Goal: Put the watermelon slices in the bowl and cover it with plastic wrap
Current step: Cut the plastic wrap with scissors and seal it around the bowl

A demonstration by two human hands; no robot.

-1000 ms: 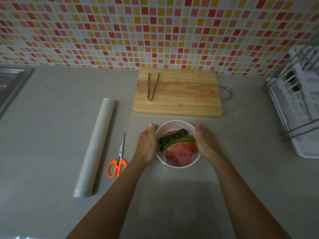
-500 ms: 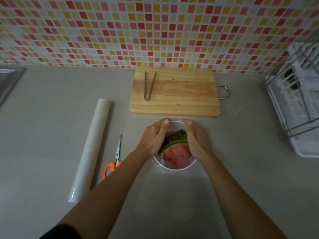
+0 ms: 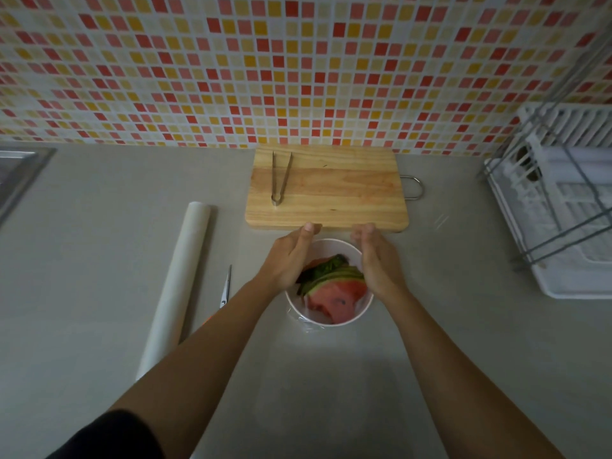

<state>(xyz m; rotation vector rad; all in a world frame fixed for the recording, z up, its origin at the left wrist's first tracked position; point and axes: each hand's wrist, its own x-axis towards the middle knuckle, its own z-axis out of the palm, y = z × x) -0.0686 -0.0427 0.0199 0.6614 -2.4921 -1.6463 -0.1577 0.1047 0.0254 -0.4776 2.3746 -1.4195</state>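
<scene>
A white bowl point(image 3: 361, 313) stands on the grey counter just in front of the cutting board. Watermelon slices point(image 3: 337, 294), red flesh with green rind, lie inside it. Clear plastic wrap point(image 3: 308, 324) lies over the bowl and wrinkles at its near left rim. My left hand point(image 3: 288, 256) rests flat on the bowl's left rim, fingers straight and reaching past the far edge. My right hand point(image 3: 377, 260) lies the same way on the right rim. Both palms press on the wrap; neither hand grips anything that I can see.
A wooden cutting board point(image 3: 331, 190) with metal tongs point(image 3: 280, 177) lies behind the bowl. The wrap roll point(image 3: 178, 283) and scissors point(image 3: 226, 286) lie to the left, the scissors partly under my forearm. A white dish rack point(image 3: 563, 207) stands at right, a sink point(image 3: 16, 173) at far left.
My hands went from cupping the bowl's sides to meeting over its top, then slid apart and forward to the far rim. My head moved closer.
</scene>
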